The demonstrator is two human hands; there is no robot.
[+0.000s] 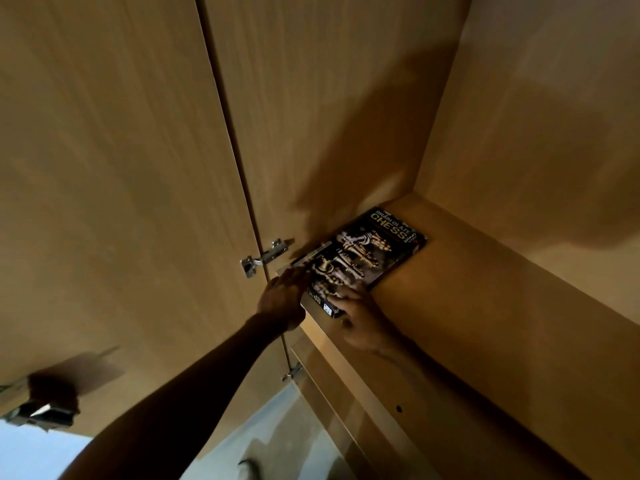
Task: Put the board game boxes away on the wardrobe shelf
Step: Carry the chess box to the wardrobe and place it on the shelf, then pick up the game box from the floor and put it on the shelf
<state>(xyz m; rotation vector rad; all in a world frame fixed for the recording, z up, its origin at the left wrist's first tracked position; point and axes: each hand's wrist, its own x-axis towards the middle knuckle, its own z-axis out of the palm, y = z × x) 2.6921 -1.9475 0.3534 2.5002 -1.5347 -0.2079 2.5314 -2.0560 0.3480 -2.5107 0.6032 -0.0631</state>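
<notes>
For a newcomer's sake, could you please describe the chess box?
In the wardrobe, find the shelf by the left wall's hinge. The chess box lies flat there, left hand and right hand at its near end. Its dark lid reading CHESS stands out against plain wood.

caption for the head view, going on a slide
Brain Blaze Chess box lying flat on the wardrobe shelf, left hand and right hand at its near end
</notes>
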